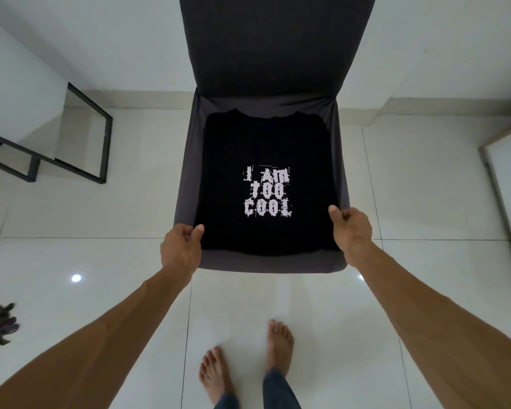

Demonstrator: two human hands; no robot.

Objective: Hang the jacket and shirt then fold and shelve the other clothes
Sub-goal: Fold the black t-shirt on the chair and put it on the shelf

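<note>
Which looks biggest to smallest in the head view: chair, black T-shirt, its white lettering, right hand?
1. chair
2. black T-shirt
3. white lettering and right hand look alike; the hand is nearer the camera, so unranked.

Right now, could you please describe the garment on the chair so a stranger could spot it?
Find the grey-covered chair on the white floor. On its seat lies a folded black T-shirt, its near corners held by the left hand and right hand. Only it bears white lettering: I AM TOO COOL.
</note>
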